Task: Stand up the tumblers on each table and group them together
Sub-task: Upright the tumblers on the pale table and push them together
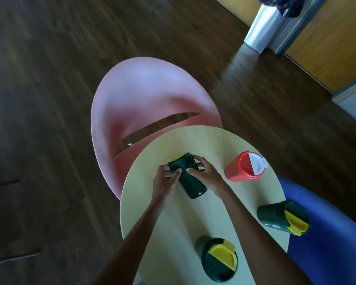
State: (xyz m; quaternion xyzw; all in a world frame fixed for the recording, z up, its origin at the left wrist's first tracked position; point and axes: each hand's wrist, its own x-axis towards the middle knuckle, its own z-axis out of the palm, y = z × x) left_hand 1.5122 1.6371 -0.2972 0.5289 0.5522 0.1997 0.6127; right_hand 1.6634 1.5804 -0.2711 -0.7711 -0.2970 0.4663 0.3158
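Two hands on one dark green tumbler (191,185), tilted at the table's (173,233) far left: left hand (164,182) and right hand (207,174) both curl round it. Red tumbler (237,171) stands far right, right-edge green tumbler (274,214) and near green tumbler (217,261) closer in.

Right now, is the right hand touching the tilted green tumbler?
Touching. The head view shows the right hand gripping the tilted green tumbler near its top, fingers curled on it; the left hand holds its other side.
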